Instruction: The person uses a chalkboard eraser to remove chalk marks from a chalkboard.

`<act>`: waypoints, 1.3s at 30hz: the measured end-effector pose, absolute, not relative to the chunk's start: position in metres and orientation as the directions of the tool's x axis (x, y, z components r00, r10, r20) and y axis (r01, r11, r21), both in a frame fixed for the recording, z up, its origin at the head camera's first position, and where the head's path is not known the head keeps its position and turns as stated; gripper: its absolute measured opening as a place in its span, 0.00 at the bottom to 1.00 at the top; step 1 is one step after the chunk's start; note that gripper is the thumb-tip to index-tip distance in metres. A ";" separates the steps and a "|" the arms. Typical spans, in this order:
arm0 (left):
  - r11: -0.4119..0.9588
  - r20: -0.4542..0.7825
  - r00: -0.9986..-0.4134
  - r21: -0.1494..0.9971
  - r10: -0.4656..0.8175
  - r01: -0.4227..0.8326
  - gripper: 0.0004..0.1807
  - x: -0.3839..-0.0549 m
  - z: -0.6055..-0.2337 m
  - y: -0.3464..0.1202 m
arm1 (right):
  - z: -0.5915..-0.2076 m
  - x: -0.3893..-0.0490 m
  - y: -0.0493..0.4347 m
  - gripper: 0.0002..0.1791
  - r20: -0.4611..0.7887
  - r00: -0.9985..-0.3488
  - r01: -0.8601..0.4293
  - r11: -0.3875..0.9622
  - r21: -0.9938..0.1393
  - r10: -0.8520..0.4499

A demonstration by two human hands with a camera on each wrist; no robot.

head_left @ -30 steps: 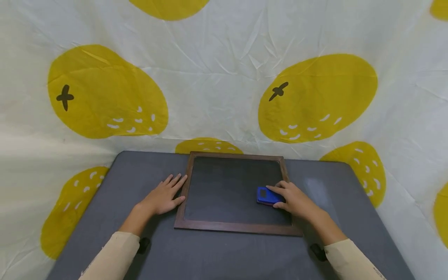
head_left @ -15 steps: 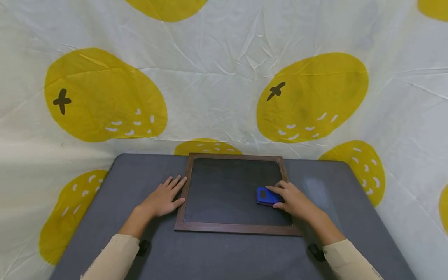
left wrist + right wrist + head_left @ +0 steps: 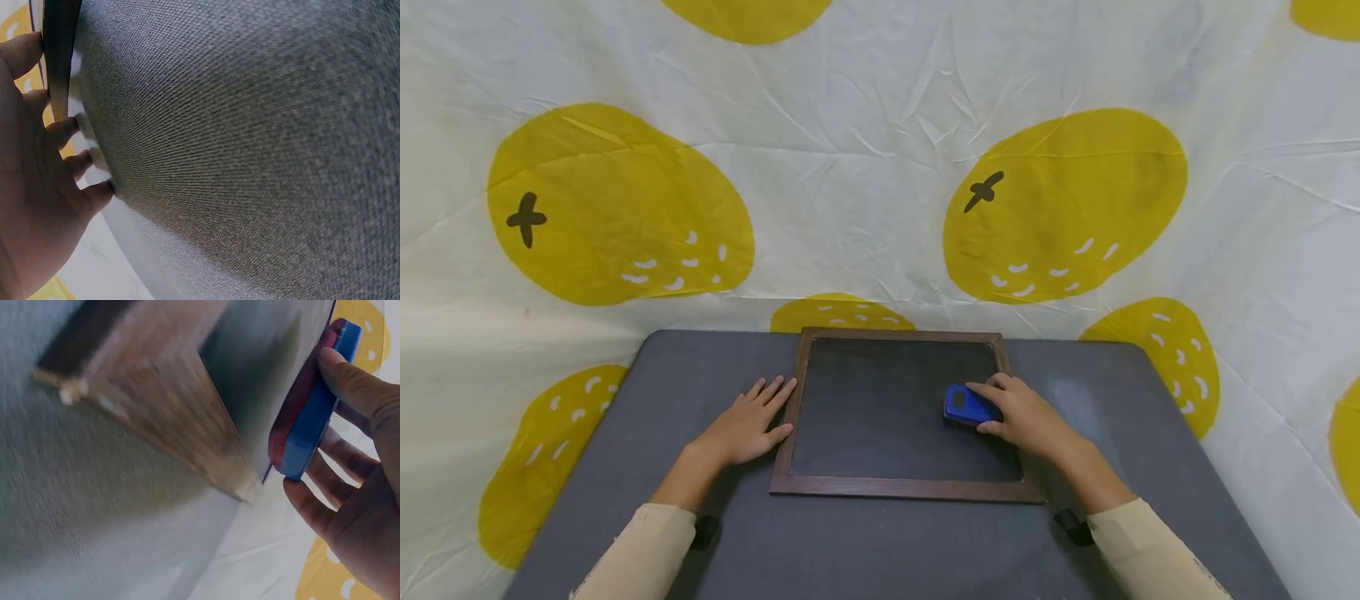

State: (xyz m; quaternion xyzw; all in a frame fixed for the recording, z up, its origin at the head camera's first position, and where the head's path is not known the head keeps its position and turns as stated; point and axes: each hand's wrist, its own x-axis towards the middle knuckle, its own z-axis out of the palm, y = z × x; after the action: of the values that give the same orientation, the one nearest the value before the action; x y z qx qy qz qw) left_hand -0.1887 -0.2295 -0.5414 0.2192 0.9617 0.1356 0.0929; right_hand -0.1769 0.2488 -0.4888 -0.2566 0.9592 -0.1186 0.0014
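Note:
A small blackboard (image 3: 880,408) in a brown wooden frame lies on the grey table. My right hand (image 3: 1026,417) grips a blue board eraser (image 3: 967,405) over the right part of the black surface. In the right wrist view the thumb and fingers of the right hand (image 3: 362,444) hold the eraser (image 3: 309,419) by its sides, its dark red felt side toward the board. Whether the felt touches the board I cannot tell. My left hand (image 3: 745,429) has its fingers spread, with thumb and fingertips at the left edge of the frame; the left wrist view shows its palm (image 3: 37,181).
The grey table (image 3: 880,550) extends around the board on the left, right and near side. Behind it hangs a white cloth (image 3: 850,217) printed with yellow fruit shapes. The wooden frame (image 3: 169,412) has a raised corner near my right wrist.
My right hand has moved the eraser slightly up and left over the board in the last half second. The left hand stays at the frame's edge.

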 end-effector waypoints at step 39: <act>0.872 -0.139 -0.886 0.300 0.442 0.388 0.41 -0.186 -0.539 -0.229 | -0.480 -0.193 0.360 0.48 0.001 -1.000 -0.001 0.958 -0.285 -0.001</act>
State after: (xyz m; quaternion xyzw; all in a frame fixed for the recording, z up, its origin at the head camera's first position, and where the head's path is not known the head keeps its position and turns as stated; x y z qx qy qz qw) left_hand -0.1858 -0.2287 -0.5389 0.2156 0.9620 0.1331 0.1020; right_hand -0.1933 0.3600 -0.4803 -0.0006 0.9896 -0.1441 -0.0004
